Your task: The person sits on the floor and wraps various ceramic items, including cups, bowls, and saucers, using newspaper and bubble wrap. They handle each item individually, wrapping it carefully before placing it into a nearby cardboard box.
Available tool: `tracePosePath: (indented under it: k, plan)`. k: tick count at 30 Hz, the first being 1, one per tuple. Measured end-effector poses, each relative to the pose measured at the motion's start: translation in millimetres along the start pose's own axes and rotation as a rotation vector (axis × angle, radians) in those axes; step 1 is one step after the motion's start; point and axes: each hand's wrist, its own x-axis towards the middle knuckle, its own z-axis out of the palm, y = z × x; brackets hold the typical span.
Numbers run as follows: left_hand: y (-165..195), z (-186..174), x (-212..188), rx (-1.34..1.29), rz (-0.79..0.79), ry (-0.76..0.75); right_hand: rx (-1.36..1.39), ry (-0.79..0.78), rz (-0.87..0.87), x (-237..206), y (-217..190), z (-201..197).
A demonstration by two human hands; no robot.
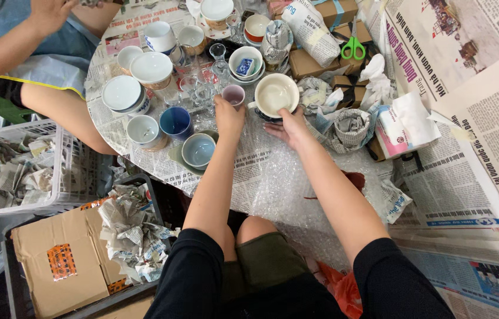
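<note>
Both hands at far edge of bubble wrap (285,177) on round, newspaper-covered surface (161,168). Left hand (228,115) fingertips on small pink cup (234,94), loosely curled round its near side; cup upright on surface. Right hand (288,125) cupped under near rim of large cream mug (276,94), fingers holding its base; mug upright, handle twd the pink cup, interior bare.

Count, left of left hand: approx 8 cups/bowls. Blue cup (175,121), pale blue bowl (198,150) on green saucer, white cup (144,130), 2 white bowls (122,93), 3 more mugs farther out. Just beyond left hand: cluster of clear glasses (202,88), number unclear. Beyond right hand: stacked bowls (246,62), 1 red-rimmed cup (256,26).

Right of right hand: paper-wrapped bundles, 3 at least (349,127), brown boxes, 1 green-handled scissors (353,47).

Edges: surface rim curves close below left forearm. Open room only on bubble wrap btwn forearms. Left side crowded. Another person's arm (1,50) far left. White basket (54,171) of crumpled paper and cardboard box (54,260) below left.
</note>
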Motion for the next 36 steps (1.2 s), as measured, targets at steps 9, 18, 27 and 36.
tracePosePath:
  k: [9, 18, 27, 36]
  plan:
    - [-16.6, 4.1, -50.1, -0.034, 0.073, -0.12, -0.287, 0.048, -0.097, -8.1, 13.9, -17.6]
    - [-9.3, 21.8, -102.5, -0.066, 0.115, -0.401, -0.813, 0.377, -0.872, -7.4, -29.7, -90.8]
    - [1.1, 40.4, -149.2, -0.195, 0.234, -0.802, -1.622, 0.159, -0.72, -41.3, -48.9, -184.1]
    - [-4.5, 27.5, -160.5, -0.288, 0.202, -0.756, -0.918, 0.255, -1.13, -85.4, -28.0, -150.5]
